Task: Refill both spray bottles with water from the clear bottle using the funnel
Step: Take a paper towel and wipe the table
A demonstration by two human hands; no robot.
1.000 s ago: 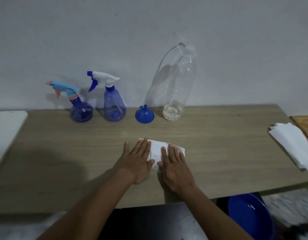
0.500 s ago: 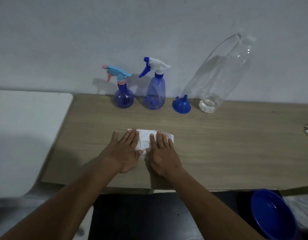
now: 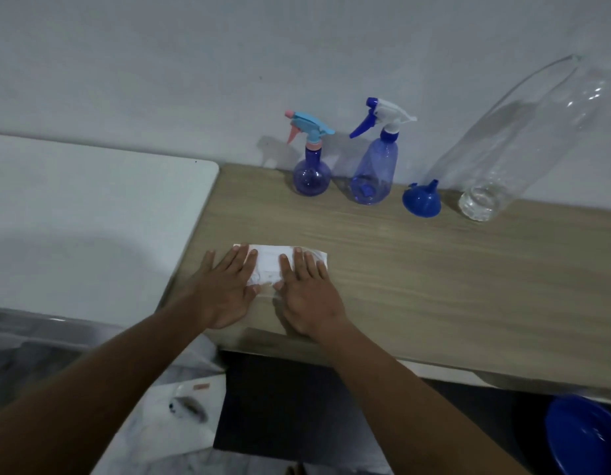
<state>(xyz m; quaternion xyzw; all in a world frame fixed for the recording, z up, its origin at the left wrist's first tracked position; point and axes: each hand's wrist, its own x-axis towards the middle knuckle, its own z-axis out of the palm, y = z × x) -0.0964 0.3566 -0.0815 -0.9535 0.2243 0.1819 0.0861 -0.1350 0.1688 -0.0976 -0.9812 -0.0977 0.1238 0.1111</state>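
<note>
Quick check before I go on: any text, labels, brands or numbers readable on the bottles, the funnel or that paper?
None readable.
Round spray bottle, tall spray bottle, funnel, clear bottle: no labels visible.
White paper under left hand and right hand: faint marks, too blurred to read.

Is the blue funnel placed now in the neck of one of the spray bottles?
No, the funnel sits upside down on the table, between the white-headed spray bottle and the clear bottle.
</note>
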